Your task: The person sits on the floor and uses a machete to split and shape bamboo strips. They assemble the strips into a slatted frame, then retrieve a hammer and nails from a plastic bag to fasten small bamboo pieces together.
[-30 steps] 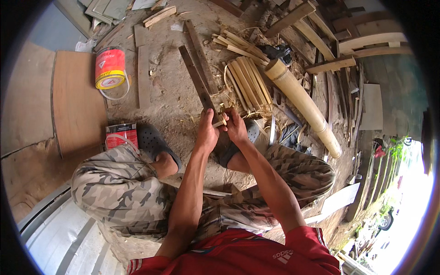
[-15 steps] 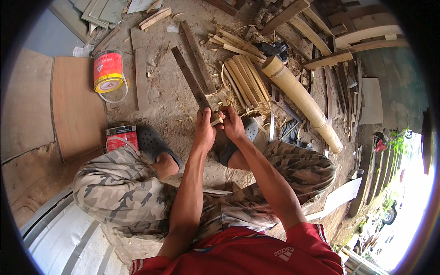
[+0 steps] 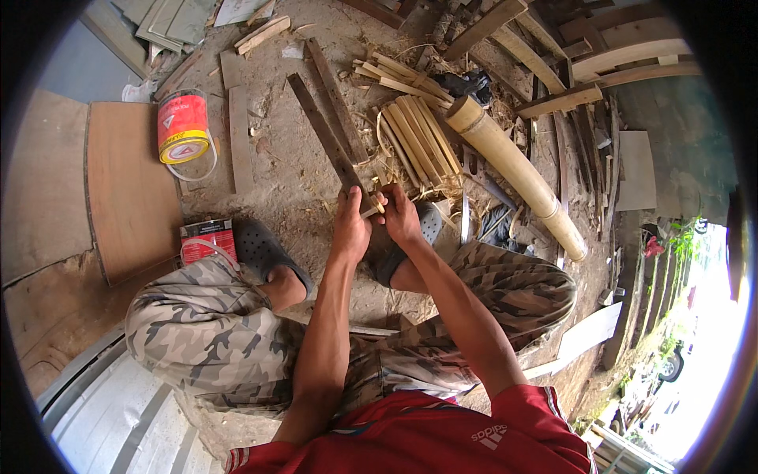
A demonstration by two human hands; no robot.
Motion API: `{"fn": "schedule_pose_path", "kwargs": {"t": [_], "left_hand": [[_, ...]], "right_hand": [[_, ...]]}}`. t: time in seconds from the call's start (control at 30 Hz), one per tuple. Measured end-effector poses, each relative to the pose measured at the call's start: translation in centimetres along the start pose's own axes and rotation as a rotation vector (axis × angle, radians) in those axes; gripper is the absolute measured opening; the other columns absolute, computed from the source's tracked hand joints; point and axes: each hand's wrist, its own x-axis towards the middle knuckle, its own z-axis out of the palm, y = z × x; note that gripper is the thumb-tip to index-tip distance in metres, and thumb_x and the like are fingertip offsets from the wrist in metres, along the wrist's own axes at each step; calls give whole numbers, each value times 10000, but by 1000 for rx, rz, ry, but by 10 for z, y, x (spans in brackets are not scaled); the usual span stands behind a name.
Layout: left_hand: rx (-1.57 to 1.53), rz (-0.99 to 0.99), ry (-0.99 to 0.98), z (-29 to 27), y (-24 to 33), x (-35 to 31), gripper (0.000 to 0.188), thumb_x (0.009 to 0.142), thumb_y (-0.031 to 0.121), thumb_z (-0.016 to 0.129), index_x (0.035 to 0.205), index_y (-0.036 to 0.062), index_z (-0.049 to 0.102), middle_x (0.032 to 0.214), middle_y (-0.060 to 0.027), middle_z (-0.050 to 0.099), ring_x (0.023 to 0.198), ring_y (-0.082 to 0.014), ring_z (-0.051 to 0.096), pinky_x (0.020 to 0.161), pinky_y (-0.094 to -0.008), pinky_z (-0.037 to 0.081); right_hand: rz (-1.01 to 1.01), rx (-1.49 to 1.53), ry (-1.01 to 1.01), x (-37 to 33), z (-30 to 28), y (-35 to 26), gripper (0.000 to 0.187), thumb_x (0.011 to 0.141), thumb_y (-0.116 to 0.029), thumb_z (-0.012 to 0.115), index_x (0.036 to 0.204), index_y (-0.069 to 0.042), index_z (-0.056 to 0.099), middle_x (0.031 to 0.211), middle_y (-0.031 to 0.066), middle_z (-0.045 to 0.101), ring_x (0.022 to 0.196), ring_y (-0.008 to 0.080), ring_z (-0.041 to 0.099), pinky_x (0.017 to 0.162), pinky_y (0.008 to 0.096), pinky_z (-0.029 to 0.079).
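A long, narrow dark wooden strip (image 3: 317, 121) slants away from me, its near end gripped in my left hand (image 3: 353, 225). Close beside it, my right hand (image 3: 403, 220) has its fingers curled in against the left fingertips. Between the two hands shows a small yellowish piece (image 3: 380, 206), pinched by the right fingers; its kind is too small to make out. Both hands are above the dirt floor between my dark clogs (image 3: 264, 249). Past the hands, a bundle of split bamboo strips (image 3: 418, 141) lies on the ground.
A thick bamboo pole (image 3: 517, 178) lies to the right of the bundle. A red and yellow can (image 3: 182, 130) and a red and black box (image 3: 207, 239) are at left, near plywood sheets (image 3: 130, 189). Another dark wooden strip (image 3: 338, 103) lies ahead; stacked timber (image 3: 564, 103) fills the far right.
The view has shifted slightly. My hands keep the same grip, and the strip's far end has swung a little to the left.
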Motion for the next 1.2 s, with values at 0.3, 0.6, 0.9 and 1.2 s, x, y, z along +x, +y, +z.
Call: {"fn": "schedule_pose_path", "kwargs": {"t": [0.3,0.6,0.9,1.2], "left_hand": [[-9,-10,-3,2,-2,-1,326,1017,390,454,1138,89,489,946,-49,622,920,-173,603,700,-332,449],[25,-33,71,9,5,-1,284,1029,347,431,1151,93,466,982,-66,604,902,-190,594,704,-359,463],[-46,-14,66,4,0,2,202,1036,295,418,1091,103,447,963,-52,539,890,-186,575,701,-371,449],[31,-8,74,10,6,-5,258,1035,297,402,1179,84,424,990,-75,521,933,-190,574,823,-385,488]], "right_hand": [[-2,38,-19,-2,-4,-6,188,934,-119,473,1099,-41,518,959,217,646,899,397,643,759,437,499],[54,138,179,10,-39,-35,169,910,-126,641,1041,-33,693,905,44,687,781,147,636,697,288,487],[230,546,44,-8,-33,-67,184,886,-95,692,1035,14,699,868,38,691,759,71,603,673,228,474],[188,250,194,-26,-21,-77,243,830,-174,708,1001,-2,717,808,93,719,764,126,669,702,279,514]]}}
